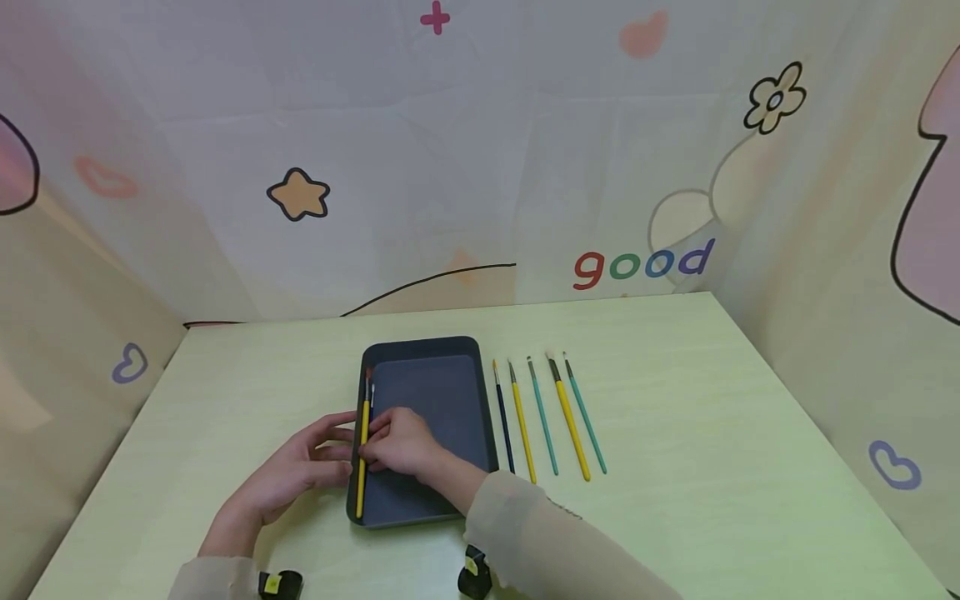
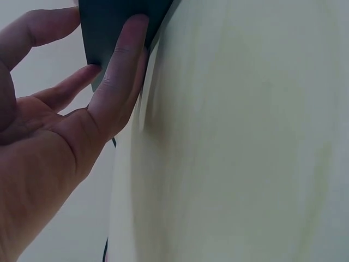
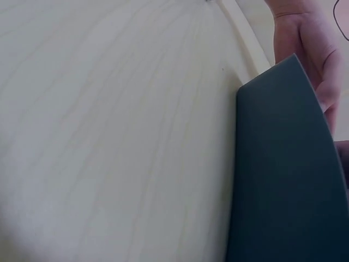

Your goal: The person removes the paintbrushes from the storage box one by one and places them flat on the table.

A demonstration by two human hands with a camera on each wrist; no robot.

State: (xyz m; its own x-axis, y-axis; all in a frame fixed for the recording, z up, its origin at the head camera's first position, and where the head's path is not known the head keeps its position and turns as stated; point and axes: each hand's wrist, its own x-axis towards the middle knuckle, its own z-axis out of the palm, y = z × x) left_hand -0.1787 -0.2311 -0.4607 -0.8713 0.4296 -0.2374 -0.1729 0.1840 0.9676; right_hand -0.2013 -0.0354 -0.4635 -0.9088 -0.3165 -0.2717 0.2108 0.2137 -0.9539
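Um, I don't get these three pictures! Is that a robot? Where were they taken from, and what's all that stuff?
No robot here, just a person's bare left hand and right hand. The widest picture comes from a camera worn on the head. The other two come from wrist cameras, so they see things close up, like the side of this tray.

On the table, five brushes lie beside the tray. Inside lie a yellow brush and, next to it, a dark brush. The left hand touches the tray's side with its fingers. The right hand reaches in by those two brushes, but I can't tell whether its grip holds one.
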